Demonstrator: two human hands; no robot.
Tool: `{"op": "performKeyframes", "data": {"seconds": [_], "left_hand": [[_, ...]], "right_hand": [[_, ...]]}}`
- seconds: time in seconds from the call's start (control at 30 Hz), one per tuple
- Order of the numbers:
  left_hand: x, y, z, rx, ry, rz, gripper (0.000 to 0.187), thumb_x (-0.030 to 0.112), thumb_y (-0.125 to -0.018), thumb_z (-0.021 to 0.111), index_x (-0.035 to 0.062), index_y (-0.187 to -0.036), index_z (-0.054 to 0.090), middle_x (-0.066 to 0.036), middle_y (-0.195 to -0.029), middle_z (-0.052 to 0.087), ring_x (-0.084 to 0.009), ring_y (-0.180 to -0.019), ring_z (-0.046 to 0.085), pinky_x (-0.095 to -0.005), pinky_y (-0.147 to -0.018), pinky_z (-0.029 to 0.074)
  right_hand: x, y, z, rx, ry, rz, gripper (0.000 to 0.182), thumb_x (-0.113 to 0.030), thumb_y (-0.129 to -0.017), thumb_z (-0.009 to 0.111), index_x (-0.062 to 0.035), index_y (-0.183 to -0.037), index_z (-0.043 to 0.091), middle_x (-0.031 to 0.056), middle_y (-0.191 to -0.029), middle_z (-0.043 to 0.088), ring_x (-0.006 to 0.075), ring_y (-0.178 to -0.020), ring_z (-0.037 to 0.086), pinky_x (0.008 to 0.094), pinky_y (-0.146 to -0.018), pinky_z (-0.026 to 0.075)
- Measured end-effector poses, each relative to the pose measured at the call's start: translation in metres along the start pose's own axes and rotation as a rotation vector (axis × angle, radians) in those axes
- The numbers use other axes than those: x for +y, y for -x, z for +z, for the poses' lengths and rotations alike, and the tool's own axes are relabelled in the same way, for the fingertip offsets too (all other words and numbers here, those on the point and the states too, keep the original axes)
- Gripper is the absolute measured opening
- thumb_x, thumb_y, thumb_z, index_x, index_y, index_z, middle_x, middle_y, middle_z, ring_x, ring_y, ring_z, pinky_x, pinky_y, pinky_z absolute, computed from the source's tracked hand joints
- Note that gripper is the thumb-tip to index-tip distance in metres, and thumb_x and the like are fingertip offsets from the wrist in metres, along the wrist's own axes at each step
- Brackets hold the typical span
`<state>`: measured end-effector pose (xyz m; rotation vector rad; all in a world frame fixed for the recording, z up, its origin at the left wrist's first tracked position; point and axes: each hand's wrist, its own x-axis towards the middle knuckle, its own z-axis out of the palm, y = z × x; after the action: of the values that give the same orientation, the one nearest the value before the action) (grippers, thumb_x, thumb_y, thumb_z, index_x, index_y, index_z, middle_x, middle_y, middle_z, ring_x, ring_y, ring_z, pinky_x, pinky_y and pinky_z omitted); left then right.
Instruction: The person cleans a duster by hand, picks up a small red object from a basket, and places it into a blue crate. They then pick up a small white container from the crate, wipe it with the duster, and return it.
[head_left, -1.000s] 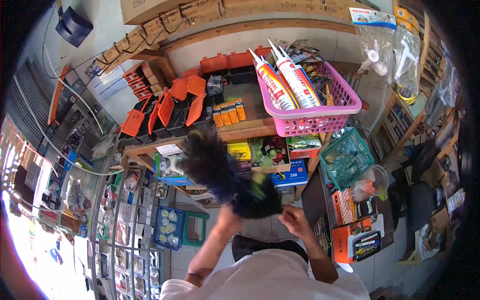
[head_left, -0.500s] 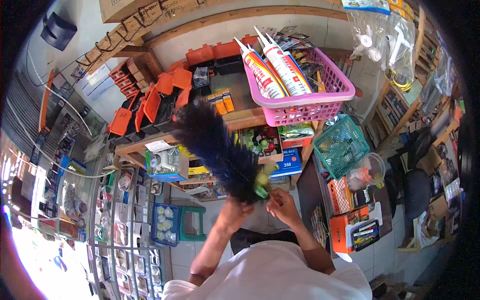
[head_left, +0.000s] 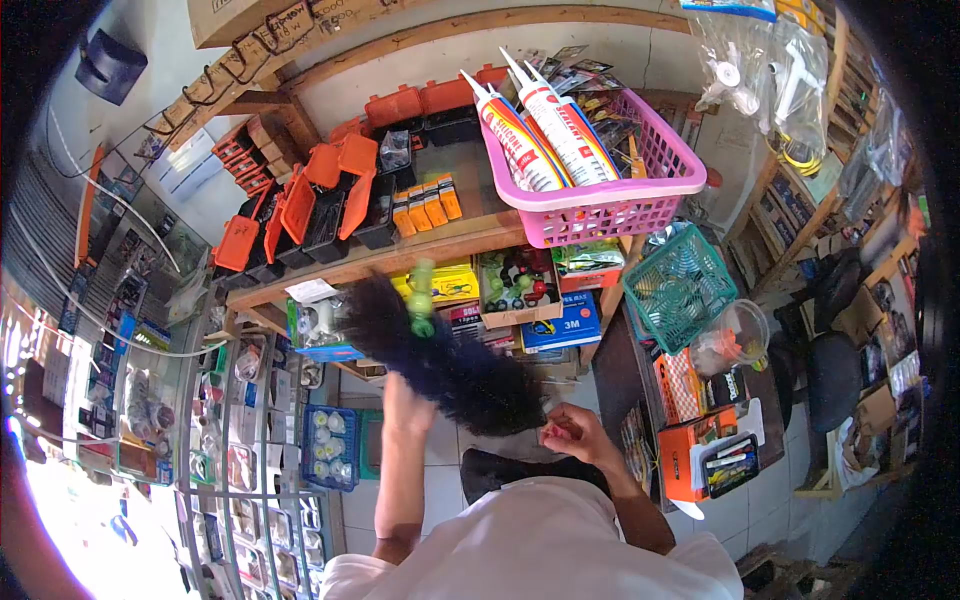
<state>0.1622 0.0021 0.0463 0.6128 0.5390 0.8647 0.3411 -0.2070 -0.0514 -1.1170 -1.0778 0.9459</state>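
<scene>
A dark, bushy feather duster (head_left: 455, 375) hangs in the air in front of me, blurred by motion, with a green handle-like part (head_left: 421, 300) standing up above its feathers. My left hand (head_left: 408, 403) is at the underside of the duster and appears closed on it; its fingers are partly hidden by the feathers and smeared. My right hand (head_left: 580, 436) is beside the duster's right end with its fingers pinched together. Whatever lies between those fingertips is too small to make out.
A wooden shelf (head_left: 470, 233) ahead carries orange-lidded cases (head_left: 297, 208), small orange boxes (head_left: 425, 208) and a pink basket (head_left: 600, 200) with sealant tubes. Right are a green basket (head_left: 680, 285) and an orange box (head_left: 690, 465). A blue basket (head_left: 330, 447) stands left.
The duster has swung down and turned, its green part moving from beside my hands to up and left. My left hand has moved left and up; my right hand has shifted slightly right and down.
</scene>
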Motion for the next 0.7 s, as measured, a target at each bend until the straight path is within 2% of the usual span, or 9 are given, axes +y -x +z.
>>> {"op": "performKeyframes", "data": {"seconds": [0.03,0.1,0.17,0.2,0.27,0.37,0.47,0.57,0.7], "left_hand": [[-0.013,0.004,-0.017,-0.081,-0.145,0.013,0.037,0.032,-0.096,0.045,0.0053,-0.121,0.052,-0.009,-0.115,0.058,-0.0269,-0.108,0.055,-0.0400,-0.095,0.046],[-0.043,0.029,0.001,-0.039,0.057,-0.157,0.028,0.022,-0.095,0.047,0.0065,-0.117,0.055,-0.012,-0.109,0.060,-0.0269,-0.099,0.058,-0.0406,-0.094,0.047],[-0.088,0.036,0.001,-0.118,-0.649,-0.055,0.019,0.028,-0.096,0.047,0.0120,-0.102,0.055,-0.005,-0.087,0.057,-0.0193,-0.076,0.055,-0.0319,-0.073,0.049],[-0.093,0.035,-0.004,-0.124,-0.649,-0.063,0.019,0.028,-0.096,0.047,0.0120,-0.102,0.055,-0.005,-0.087,0.057,-0.0193,-0.076,0.055,-0.0319,-0.073,0.049],[-0.091,0.036,0.006,-0.243,-0.116,-0.468,0.015,0.030,-0.097,0.045,0.0176,-0.093,0.052,0.004,-0.074,0.048,-0.0071,-0.061,0.043,-0.0228,-0.054,0.031],[-0.082,0.044,0.038,-0.093,-0.338,-0.396,0.022,0.030,-0.097,0.042,0.0154,-0.081,0.045,0.007,-0.064,0.037,-0.0043,-0.055,0.035,-0.0231,-0.050,0.026],[-0.081,0.039,0.037,-0.075,-0.384,-0.339,0.023,0.028,-0.097,0.042,0.0133,-0.080,0.046,0.006,-0.061,0.032,-0.0054,-0.052,0.030,-0.0238,-0.048,0.025],[-0.084,0.041,0.038,-0.059,-0.370,-0.318,0.024,0.027,-0.096,0.042,0.0115,-0.078,0.046,0.006,-0.059,0.031,-0.0060,-0.049,0.029,-0.0244,-0.047,0.024],[-0.086,0.042,0.033,-0.080,-0.323,-0.343,0.024,0.030,-0.098,0.042,0.0131,-0.083,0.048,0.006,-0.062,0.035,-0.0072,-0.050,0.030,-0.0246,-0.047,0.026]], "right_hand": [[-0.006,-0.001,0.002,0.001,0.000,0.000,0.017,-0.007,-0.082,0.068,-0.0015,-0.094,0.057,0.0032,-0.076,0.062,0.0088,-0.063,0.057,0.0229,-0.057,0.046],[-0.014,-0.005,0.006,-0.005,-0.171,0.138,0.017,-0.006,-0.083,0.068,-0.0009,-0.096,0.058,0.0041,-0.082,0.063,0.0106,-0.066,0.060,0.0236,-0.060,0.048],[-0.013,-0.016,0.002,0.019,-0.123,0.110,0.017,-0.005,-0.083,0.067,-0.0004,-0.097,0.058,0.0041,-0.084,0.063,0.0112,-0.067,0.060,0.0248,-0.060,0.049],[-0.012,-0.021,-0.001,0.038,-0.074,0.081,0.017,-0.003,-0.084,0.066,0.0001,-0.099,0.058,0.0041,-0.085,0.062,0.0118,-0.068,0.061,0.0260,-0.060,0.050],[-0.011,-0.028,0.003,0.102,-0.158,0.075,0.019,-0.003,-0.083,0.066,0.0007,-0.101,0.058,0.0040,-0.085,0.063,0.0120,-0.067,0.061,0.0266,-0.059,0.051],[-0.015,-0.034,0.011,0.182,-0.236,0.037,0.026,-0.004,-0.082,0.067,0.0023,-0.106,0.058,0.0049,-0.085,0.063,0.0117,-0.066,0.061,0.0284,-0.057,0.054],[-0.016,-0.037,0.013,0.211,-0.193,0.022,0.027,-0.007,-0.080,0.071,0.0013,-0.104,0.061,0.0032,-0.085,0.063,0.0085,-0.064,0.059,0.0251,-0.054,0.050],[-0.011,-0.037,0.013,0.253,0.044,0.045,0.027,-0.010,-0.077,0.075,-0.0006,-0.099,0.064,-0.0004,-0.081,0.061,0.0044,-0.063,0.053,0.0217,-0.053,0.044],[-0.010,-0.040,0.011,0.271,0.253,-0.184,0.029,-0.013,-0.077,0.077,0.0017,-0.098,0.065,0.0007,-0.083,0.063,0.0041,-0.064,0.056,0.0192,-0.053,0.044]]}}
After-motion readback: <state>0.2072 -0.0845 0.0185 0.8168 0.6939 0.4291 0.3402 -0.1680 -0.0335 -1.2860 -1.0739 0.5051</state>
